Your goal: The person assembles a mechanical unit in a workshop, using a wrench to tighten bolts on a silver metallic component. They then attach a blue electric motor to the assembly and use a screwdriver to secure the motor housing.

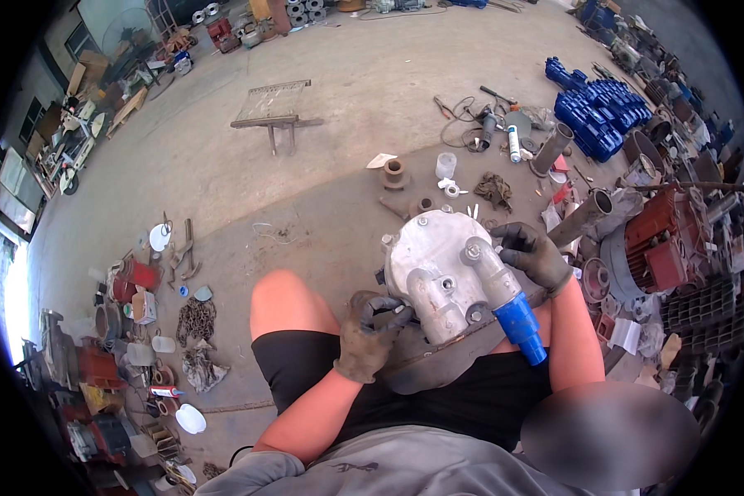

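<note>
A round silver-grey metal pump cover (pixel 427 248) with bolts round its rim sits tilted over my lap. Two pipe stubs rise from it, and a blue stepped plastic fitting (pixel 518 324) is on the end of the right one. Below the cover shows a dark, curved metal body (pixel 430 368). My left hand (pixel 365 335), in a dark work glove, pinches a small bolt (pixel 400 309) at the cover's left edge. At the cover's right edge, my gloved right hand (pixel 537 256) has its fingers curled together; what lies between the fingertips is too small to name.
Beyond the cover are a rusty flanged collar (pixel 394 174), a plastic cup (pixel 445 165) and a crumpled rag (pixel 494 191). An angle grinder (pixel 488 126), steel pipes (pixel 583 217) and a red motor (pixel 665 236) stand right. Left lie a chain (pixel 196 321) and a white lid (pixel 191 418).
</note>
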The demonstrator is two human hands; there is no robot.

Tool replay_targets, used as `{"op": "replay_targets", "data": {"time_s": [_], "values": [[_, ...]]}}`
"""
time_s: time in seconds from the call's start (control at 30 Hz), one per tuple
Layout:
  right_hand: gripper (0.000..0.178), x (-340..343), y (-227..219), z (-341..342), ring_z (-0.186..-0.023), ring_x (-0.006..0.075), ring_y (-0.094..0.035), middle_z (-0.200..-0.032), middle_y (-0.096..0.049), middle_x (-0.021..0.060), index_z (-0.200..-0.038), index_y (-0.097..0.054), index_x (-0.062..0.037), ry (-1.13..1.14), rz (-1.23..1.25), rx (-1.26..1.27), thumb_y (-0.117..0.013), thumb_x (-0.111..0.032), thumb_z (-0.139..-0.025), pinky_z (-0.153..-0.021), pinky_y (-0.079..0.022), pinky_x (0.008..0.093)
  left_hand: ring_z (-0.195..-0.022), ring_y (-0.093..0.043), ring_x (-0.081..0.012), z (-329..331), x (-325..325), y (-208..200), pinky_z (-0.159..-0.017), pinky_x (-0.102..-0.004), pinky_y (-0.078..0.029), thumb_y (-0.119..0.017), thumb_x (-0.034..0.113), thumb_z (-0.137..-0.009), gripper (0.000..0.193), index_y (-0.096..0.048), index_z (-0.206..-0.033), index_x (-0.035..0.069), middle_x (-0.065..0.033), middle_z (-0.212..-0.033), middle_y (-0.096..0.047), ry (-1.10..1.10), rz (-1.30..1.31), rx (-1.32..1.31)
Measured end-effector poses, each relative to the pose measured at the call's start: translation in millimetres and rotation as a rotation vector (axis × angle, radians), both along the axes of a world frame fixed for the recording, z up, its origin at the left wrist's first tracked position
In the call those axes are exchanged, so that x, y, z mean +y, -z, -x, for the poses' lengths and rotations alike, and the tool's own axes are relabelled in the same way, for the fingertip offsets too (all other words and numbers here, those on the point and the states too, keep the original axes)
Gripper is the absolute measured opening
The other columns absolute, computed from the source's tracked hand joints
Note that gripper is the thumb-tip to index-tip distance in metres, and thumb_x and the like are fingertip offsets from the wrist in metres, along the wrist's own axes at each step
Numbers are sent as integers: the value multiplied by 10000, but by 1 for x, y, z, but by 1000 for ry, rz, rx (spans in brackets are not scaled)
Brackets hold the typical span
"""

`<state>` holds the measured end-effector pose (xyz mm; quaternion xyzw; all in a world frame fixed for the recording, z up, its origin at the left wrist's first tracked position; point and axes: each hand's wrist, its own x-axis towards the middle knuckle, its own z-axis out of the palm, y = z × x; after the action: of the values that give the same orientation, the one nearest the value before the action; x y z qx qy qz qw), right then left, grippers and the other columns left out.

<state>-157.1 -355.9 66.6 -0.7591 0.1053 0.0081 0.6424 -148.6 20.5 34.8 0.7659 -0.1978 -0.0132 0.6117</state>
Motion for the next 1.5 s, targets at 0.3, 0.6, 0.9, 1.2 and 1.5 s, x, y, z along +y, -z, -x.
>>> {"op": "replay_targets", "data": {"time_s": [0.3, 0.6, 0.9, 1.2, 1.5], "values": [[184, 10, -7, 3, -953, 121, -730, -1053, -796, 62, -1082, -773, -6, -48, -2, -50, -863, -87, -944, -862, -601, 294, -940, -691, -170, 1, 3, -1, -819, -307, -575, -793, 54, -976, 194, -718, -1154, 29, -68, -1127, -663, 30, 127, 110], [155, 7, -12, -3, -947, 105, -713, -1097, -789, 61, -1062, -765, -2, -41, 131, 21, -849, -84, -961, -850, -596, 287, -1029, -709, -215, -1, 2, 3, -874, -331, -597, -791, 34, -963, 195, -730, -1147, 12, -122, -1147, -663, 43, 144, 157], [150, 6, -16, -4, -919, 104, -718, -998, -800, 50, -1063, -791, -8, -1, 252, 52, -853, -69, -940, -873, -601, 288, -901, -655, -142, 2, 1, 4, -770, -291, -543, -786, 56, -981, 191, -672, -1129, 18, -82, -1096, -655, 16, 142, 229], [182, 12, -28, -4, -884, 111, -714, -1005, -798, 59, -1133, -802, -25, -42, 407, 83, -829, -75, -960, -800, -581, 304, -925, -687, -157, 2, -2, 3, -816, -305, -573, -793, 16, -964, 206, -654, -1116, 23, -83, -1115, -662, 9, 182, 219], [212, 8, -12, 0, -909, 133, -743, -990, -800, 69, -1121, -804, -29, -60, 292, -82, -859, -75, -921, -836, -612, 317, -936, -653, -120, 1, -4, -4, -760, -279, -544, -796, 32, -971, 234, -617, -1121, 34, -68, -1103, -658, 21, 138, 217]]}}
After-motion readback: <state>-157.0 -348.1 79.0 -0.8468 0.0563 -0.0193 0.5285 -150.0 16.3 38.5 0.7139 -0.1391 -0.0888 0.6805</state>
